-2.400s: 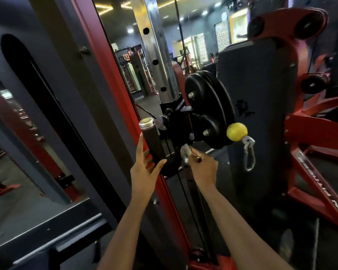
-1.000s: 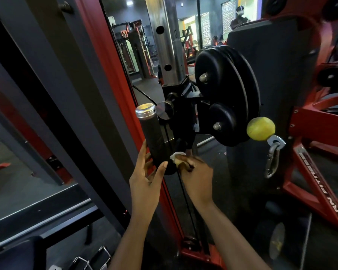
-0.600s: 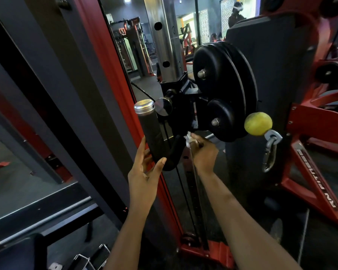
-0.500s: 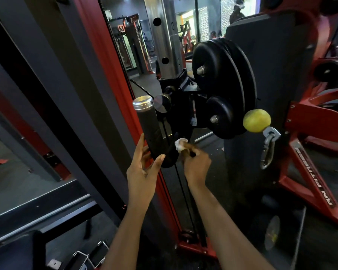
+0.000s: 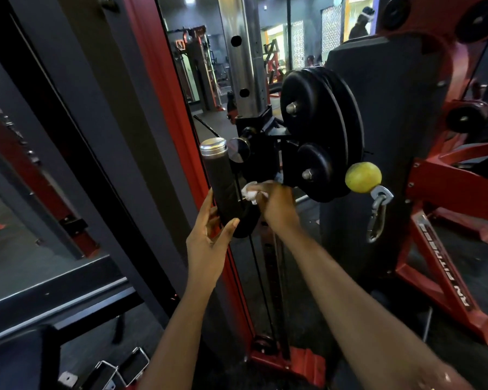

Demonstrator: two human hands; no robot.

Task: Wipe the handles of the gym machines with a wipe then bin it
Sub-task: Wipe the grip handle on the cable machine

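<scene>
With spread left hand (image 5: pixel 209 237) bracing lower end of handle (image 5: pixel 223 181) and right hand (image 5: pixel 276 206) pinching bunched wipe (image 5: pixel 250 192) at its right side, wrap wipe round and rub firmly up to cap (image 5: pixel 213 146), covering every face.

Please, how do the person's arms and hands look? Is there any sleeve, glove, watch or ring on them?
The left hand and the right hand wear no gloves, and no ring shows on the visible fingers. The forearms are uncovered down to the frame edge: no sleeve, watch or band is in view.
</scene>
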